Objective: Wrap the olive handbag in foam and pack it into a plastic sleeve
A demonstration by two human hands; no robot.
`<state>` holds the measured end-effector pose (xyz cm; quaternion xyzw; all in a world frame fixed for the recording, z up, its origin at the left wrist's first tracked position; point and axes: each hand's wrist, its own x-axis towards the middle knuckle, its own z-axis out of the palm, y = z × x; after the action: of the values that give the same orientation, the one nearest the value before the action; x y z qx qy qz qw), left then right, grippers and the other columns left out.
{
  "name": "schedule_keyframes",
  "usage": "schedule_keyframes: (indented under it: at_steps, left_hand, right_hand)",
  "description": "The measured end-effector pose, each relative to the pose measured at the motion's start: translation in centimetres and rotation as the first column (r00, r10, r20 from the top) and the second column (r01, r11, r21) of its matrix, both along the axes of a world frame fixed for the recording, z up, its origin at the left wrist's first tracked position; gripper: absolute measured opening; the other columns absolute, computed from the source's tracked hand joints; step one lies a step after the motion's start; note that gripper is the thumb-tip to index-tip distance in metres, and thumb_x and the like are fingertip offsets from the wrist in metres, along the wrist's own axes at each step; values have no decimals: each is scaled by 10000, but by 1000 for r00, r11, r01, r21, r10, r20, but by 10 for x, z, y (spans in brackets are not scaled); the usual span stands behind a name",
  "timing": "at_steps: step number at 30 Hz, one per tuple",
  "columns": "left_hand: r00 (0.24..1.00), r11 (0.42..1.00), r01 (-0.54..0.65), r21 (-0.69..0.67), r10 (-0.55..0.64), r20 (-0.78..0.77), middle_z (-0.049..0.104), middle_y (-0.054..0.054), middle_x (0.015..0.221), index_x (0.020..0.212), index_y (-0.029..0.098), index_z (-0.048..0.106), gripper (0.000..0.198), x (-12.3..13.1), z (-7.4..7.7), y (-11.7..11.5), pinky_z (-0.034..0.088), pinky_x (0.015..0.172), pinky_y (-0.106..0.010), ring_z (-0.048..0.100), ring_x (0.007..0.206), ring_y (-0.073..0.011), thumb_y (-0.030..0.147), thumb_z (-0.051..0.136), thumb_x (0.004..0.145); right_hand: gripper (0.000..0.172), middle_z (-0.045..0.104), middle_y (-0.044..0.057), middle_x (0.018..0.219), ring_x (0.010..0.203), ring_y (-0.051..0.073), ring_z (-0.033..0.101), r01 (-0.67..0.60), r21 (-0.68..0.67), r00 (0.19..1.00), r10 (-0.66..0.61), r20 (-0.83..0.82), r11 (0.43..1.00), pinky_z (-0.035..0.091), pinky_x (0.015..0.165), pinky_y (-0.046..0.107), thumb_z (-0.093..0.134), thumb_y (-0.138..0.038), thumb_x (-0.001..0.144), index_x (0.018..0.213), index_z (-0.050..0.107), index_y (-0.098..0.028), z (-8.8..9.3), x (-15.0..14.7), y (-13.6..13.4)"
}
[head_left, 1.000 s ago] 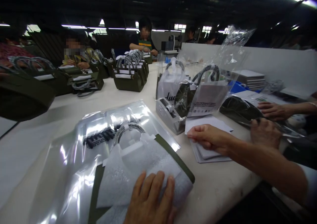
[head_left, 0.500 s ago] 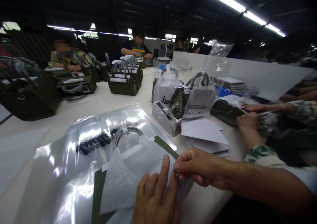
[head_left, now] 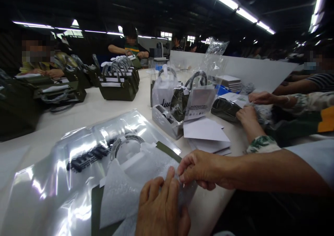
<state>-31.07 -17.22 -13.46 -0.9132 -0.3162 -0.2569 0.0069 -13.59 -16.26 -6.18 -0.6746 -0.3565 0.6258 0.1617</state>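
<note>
My left hand (head_left: 159, 204) presses flat on the wrap (head_left: 118, 194), grasping nothing; my right hand (head_left: 199, 170) pinches what looks like tape (head_left: 179, 181). The bag (head_left: 168, 150), partly over plastic (head_left: 61, 154), is mostly covered; taping looks unfinished.

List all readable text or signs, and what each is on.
"duc" (rest not visible): packaging of left standing handbag.
Small print, symbol row, too small to read: packaging of right standing handbag.
Large black lettering, too warped to read: flat clear plastic bags.
Faint marks, too blurred: white sheet further right.
</note>
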Motion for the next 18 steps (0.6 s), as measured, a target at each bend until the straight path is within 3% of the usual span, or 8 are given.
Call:
schedule_keyframes:
  at_steps: [4,11,15,18]
  left_hand:
    - [999,1000,-13,26,12,36,622,-47,1047,1227,110,426,592,0,4,-2,399,790,-326,508,888,-200,227,550,661]
    - [990,997,-4,72,14,-137,467,9,1310,1234,277,465,470,-3,8,-2,391,812,-350,492,962,-206,317,515,768]
    - [973,993,47,108,-21,-232,430,-29,1336,1276,351,406,488,-6,9,-3,392,813,-369,492,983,-224,355,501,797]
    - [966,993,39,108,-10,-258,396,-67,1349,1270,420,378,521,-2,10,-9,384,835,-430,479,1015,-261,372,541,777]
  right_hand:
    - [427,528,-73,539,317,30,309,89,-2,995,-89,41,996,186,261,126,602,-138,572,933,381,-199,-2,0,-6]
    - [307,576,-48,597,321,38,354,53,-2,998,-53,-20,999,219,265,129,541,-187,664,892,336,-196,-3,16,-33]
    - [190,575,-43,657,345,35,379,-16,188,999,6,53,982,255,287,137,502,-259,754,903,406,-193,-13,38,-48]
    - [130,565,-30,684,510,52,479,-73,440,995,36,92,895,389,431,144,500,-273,801,896,489,-185,-21,45,-52]
